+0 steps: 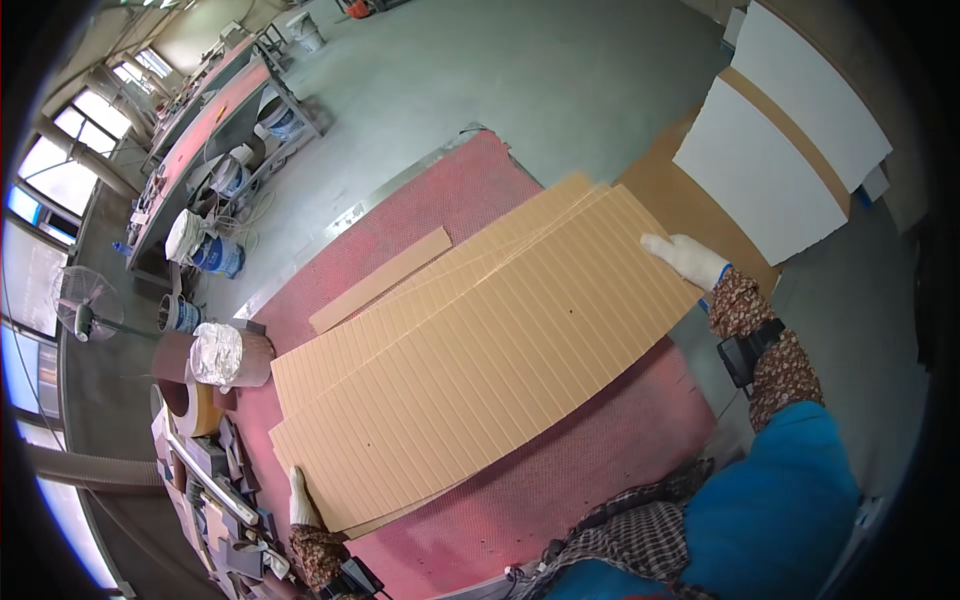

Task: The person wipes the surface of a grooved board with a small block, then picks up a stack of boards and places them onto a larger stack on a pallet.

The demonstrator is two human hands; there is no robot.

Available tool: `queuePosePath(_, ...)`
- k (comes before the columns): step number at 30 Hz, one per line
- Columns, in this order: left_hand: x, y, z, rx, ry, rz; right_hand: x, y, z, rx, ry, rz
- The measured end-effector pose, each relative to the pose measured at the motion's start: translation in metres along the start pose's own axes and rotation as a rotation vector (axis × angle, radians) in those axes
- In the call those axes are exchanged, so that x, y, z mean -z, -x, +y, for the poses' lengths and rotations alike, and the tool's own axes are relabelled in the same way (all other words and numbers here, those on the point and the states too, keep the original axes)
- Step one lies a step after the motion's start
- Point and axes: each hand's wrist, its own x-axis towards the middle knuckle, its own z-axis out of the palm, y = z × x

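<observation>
The right hand (pixel 688 262), right of centre, has its gloved fingers closed over the edge of a ribbed brown sheet (pixel 480 350) filling mid-frame; the left hand (pixel 300 500), lower left, meets its other end, its finger closure unclear. A second sheet (pixel 350 350) lies beneath: overlapped already, edges apparently not yet aligned. Beyond, a narrow strip (pixel 382 278) rests separately on the red surface (pixel 640 430).

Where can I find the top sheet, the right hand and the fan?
Top sheet (pixel 490 352): head view, on the middle of its brown lined face.
Right hand (pixel 690 260): head view, on the back of its white glove.
Fan (pixel 88 302): head view, on its round cage.
</observation>
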Motion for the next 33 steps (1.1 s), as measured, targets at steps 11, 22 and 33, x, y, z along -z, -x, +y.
queuePosePath(11,0.033,0.001,-0.034,-0.069,-0.045,0.12,-0.009,0.054,0.068,0.025,-0.16,0.002)
queuePosePath(22,-0.004,-0.023,-0.021,-0.195,0.11,0.272,-0.022,0.048,0.114,-0.001,-0.706,0.166)
queuePosePath(33,0.022,0.006,-0.064,-0.236,0.306,0.448,-0.034,0.082,0.134,-0.01,-1.09,0.453)
